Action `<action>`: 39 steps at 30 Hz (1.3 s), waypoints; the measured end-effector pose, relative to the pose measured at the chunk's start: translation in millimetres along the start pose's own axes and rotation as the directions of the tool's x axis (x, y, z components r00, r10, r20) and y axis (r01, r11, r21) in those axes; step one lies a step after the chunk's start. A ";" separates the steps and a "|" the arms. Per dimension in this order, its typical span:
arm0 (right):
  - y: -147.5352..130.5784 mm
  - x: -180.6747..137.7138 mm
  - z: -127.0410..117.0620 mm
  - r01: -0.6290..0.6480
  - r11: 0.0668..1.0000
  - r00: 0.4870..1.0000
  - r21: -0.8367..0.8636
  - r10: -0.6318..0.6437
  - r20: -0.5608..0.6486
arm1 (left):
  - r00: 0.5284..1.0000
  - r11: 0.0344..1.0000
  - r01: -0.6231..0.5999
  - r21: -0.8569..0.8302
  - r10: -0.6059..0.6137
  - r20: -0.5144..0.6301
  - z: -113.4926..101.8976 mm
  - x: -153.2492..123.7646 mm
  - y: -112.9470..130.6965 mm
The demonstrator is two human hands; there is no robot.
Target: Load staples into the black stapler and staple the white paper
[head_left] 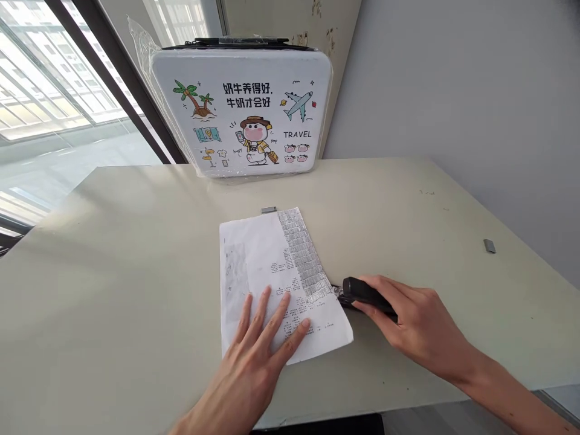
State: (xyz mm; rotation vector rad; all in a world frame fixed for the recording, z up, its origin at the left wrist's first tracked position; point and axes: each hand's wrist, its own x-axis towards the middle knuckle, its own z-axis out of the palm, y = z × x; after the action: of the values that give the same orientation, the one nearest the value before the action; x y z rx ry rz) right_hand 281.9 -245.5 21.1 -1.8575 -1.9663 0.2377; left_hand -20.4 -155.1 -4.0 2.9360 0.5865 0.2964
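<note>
"Pale table [136,272] on my feed. What's closest to its near edge?"

"Left hand [258,356], fingers spread apart, resting on the printed paper [260,266]. The right hand [421,320] is clamped around the black stapler [371,298]."

"Which way does the stapler lie?"

"Long axis roughly left to right, nose leftward at the paper's right edge, by the near end of a band of staples [306,260]. I judge that meeting point matters most. I can't tell whether the stapler is pressed down."

"And beyond?"

"I see one grey block [489,246] near the table's right edge, another grey piece [269,209] at the paper's far edge. A white case [240,109] stands along the table's far edge, window [67,78] left, wall [453,90] right."
</note>
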 end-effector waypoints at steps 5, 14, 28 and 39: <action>-0.6 3.0 2.8 -0.133 0.991 0.980 0.015 0.134 -0.147 | 0.999 0.998 0.042 0.045 -0.042 -0.011 2.8 -3.2 5.9; 16.6 -1.4 -6.4 -0.253 0.965 0.962 0.070 0.259 -0.087 | 0.999 0.999 0.011 0.037 -0.010 -0.040 1.3 -2.4 3.8; 32.5 -9.9 11.8 -0.168 0.980 0.960 0.103 0.186 -0.208 | 0.993 0.994 -0.113 -0.001 0.113 -0.022 -5.8 43.6 0.1; 36.7 -6.8 18.9 -0.083 0.993 0.946 0.081 0.104 -0.306 | 0.992 0.993 -0.119 0.011 0.118 0.041 -2.3 78.9 2.0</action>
State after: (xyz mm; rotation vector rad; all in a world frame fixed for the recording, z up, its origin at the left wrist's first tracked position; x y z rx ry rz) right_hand 307.6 -245.8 -11.9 -1.8216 -1.6413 0.0343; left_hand 51.3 -125.8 11.6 2.9872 0.4111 0.2453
